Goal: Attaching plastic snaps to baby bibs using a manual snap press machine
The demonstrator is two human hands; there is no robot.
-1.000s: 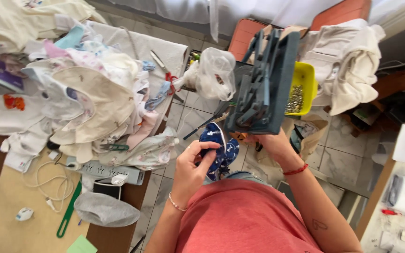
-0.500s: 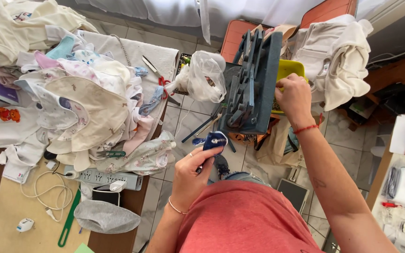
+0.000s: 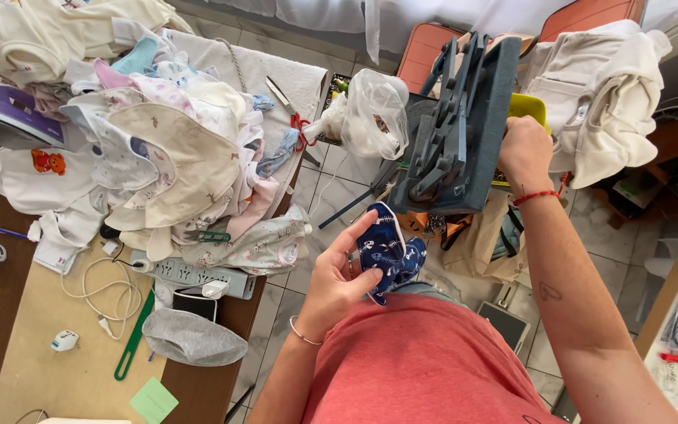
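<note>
Both hands are busy. Left hand [image 3: 339,279] fingers pinch the navy patterned cloth [image 3: 386,250]; right hand [image 3: 526,153] grips the grey press [image 3: 464,133], cloth not yet loaded

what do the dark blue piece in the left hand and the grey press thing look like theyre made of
The dark blue piece looks like soft printed cotton-type cloth: it folds limply over the left hand and carries a small white pattern. The grey press, gripped by the right hand, looks like painted metal: rigid flat plates and bars with a matte blue-grey coat, though plastic parts cannot be ruled out.
</note>
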